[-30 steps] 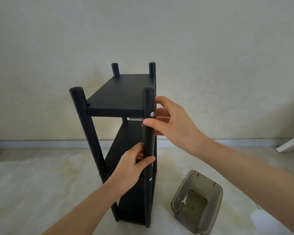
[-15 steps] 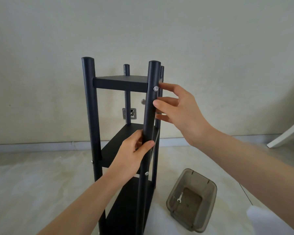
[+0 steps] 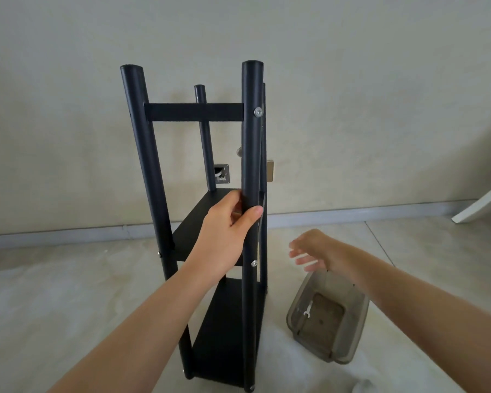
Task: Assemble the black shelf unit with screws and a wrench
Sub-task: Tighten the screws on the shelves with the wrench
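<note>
Black shelf unit (image 3: 210, 307): stands upright on the pale tiled floor (image 3: 54, 293) close to the wall, three boards between four round posts.
Front right post (image 3: 251, 154): silver screw (image 3: 258, 111) at the top board, a second screw (image 3: 254, 263) at the middle board.
Left hand (image 3: 227, 234): fingers and thumb curled round the front right post just above the middle board, gripping it.
Right hand (image 3: 315, 253): blurred, in the air to the right of the unit and above the bin, apart from the post; fingers spread loosely, holding nothing.
Smoky plastic bin (image 3: 352, 347): on the floor just right of the unit, tilted.
Wrench (image 3: 307, 310): small, silver, lying inside the bin.
Wall (image 3: 352, 80): a metal plate (image 3: 221, 173) shows between the posts.
</note>
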